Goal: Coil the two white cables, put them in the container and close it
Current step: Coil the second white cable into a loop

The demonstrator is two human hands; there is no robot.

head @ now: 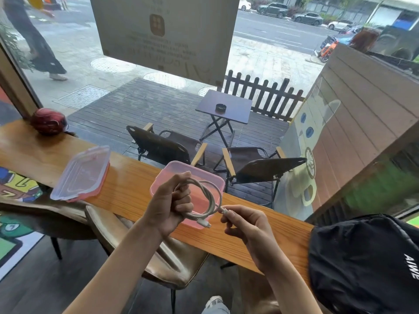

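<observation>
Presently, above the open pink container (pixel 168 170) on the wooden window bench (pixel 127 186), left hand (pixel 169 203) grips the coiled white cable (pixel 209 196), right hand (pixel 246 225) pinching its end; lid (pixel 81 173) lies left of the container.

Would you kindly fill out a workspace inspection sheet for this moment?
Surface: wooden counter along a window.
Job's things: pink container open on the counter; its lid lies apart, to the left.
Clutter: black bag at right; red ball far left.
Grips: left hand holds the coil; right hand pinches one plug end.
Cables: one white cable coiled above the container; second not seen.
Surroundings: brown chair below; patio table outside.
</observation>
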